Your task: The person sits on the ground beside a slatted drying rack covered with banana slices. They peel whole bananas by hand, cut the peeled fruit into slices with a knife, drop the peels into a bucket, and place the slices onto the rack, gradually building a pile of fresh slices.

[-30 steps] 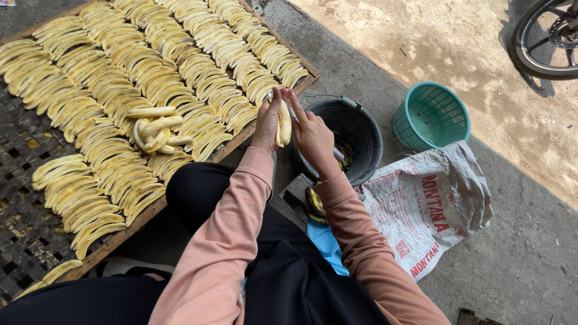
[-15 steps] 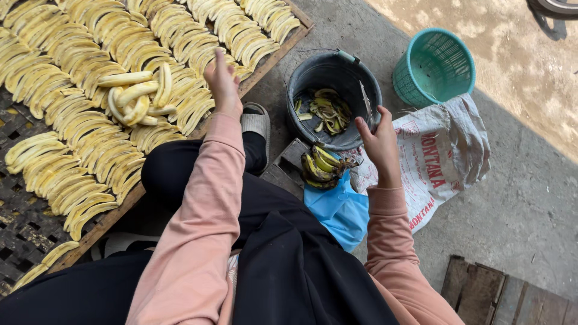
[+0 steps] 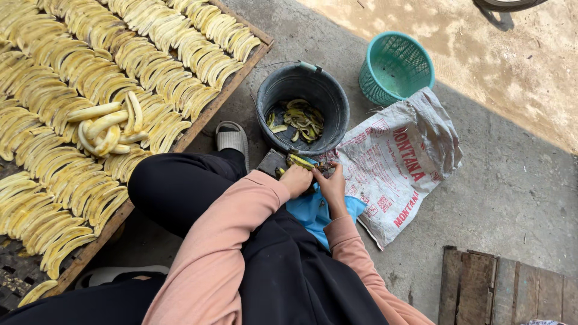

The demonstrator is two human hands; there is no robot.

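Both hands came back to the bananas by the bucket.

Half a second before, the left hand [image 3: 296, 179] was out over the wooden rack [image 3: 232, 81] of peeled bananas [image 3: 108, 123] and the right hand [image 3: 331, 183] was up at the black bucket [image 3: 301, 99]. Now the two hands were close together, just below the bucket, on a small bunch of green-yellow bananas [image 3: 299, 160]. The left fingers were curled shut around one banana. The right fingers were bent narrow beside it, but I could not tell what they held. Peels [image 3: 298, 117] lay inside the bucket. It looked like a new banana was being picked up to peel. A green basket [image 3: 394, 66] and a printed sack [image 3: 397, 156] sat near.
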